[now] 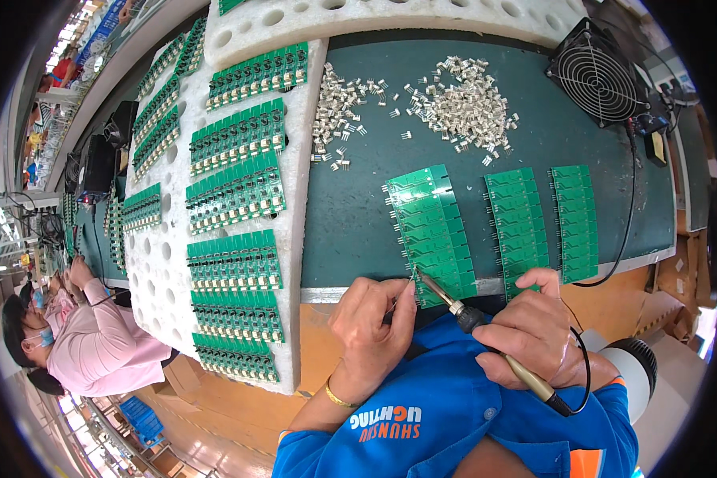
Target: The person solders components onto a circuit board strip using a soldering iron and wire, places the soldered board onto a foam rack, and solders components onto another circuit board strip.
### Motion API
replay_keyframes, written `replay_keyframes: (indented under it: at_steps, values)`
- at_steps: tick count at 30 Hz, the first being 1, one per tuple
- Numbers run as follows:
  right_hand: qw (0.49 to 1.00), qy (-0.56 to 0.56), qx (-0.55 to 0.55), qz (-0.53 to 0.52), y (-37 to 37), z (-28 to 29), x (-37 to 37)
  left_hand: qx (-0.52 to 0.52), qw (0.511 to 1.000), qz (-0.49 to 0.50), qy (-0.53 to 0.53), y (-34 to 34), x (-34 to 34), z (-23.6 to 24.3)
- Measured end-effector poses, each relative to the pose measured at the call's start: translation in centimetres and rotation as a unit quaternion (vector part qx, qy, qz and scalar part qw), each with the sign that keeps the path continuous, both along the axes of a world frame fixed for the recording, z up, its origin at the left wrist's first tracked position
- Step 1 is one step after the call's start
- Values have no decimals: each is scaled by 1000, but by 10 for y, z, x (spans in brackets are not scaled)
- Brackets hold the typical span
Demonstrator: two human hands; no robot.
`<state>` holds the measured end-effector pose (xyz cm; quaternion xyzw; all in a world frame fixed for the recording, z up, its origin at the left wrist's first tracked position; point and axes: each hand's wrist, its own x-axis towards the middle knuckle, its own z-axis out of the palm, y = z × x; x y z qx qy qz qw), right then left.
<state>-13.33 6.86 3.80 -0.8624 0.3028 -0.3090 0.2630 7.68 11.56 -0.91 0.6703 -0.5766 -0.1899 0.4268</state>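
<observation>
My right hand (534, 331) is wrapped round a soldering iron (471, 319), whose tip rests at the left edge of a green circuit board panel (428, 219), near its front end. My left hand (370, 323) pinches a thin strand of solder wire (393, 303) beside the iron's tip. Pins stick out along the panel's left edge. Two more green panels, a middle one (518, 219) and a right one (575, 219), lie beside it with similar pins. The exact joint under the tip is too small to make out.
Loose white connectors are heaped in a large pile (466, 103) and a smaller pile (334, 111). A black fan (596, 76) stands far right. On the left, a white foam board (295, 199) carries several populated boards (235, 191). A person in pink (107, 342) works further left.
</observation>
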Motion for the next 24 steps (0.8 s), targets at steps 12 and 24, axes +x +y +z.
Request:
replay_keyframes:
  at_steps: [12, 24]
  values:
    - [1000, -6, 2, -2, 0, 0, -2, -5, 1000, -13, -24, 1, 1, -2]
    - [1000, -10, 6, -3, -3, -4, 1, 6, 1000, -17, -22, 0, 1, 1]
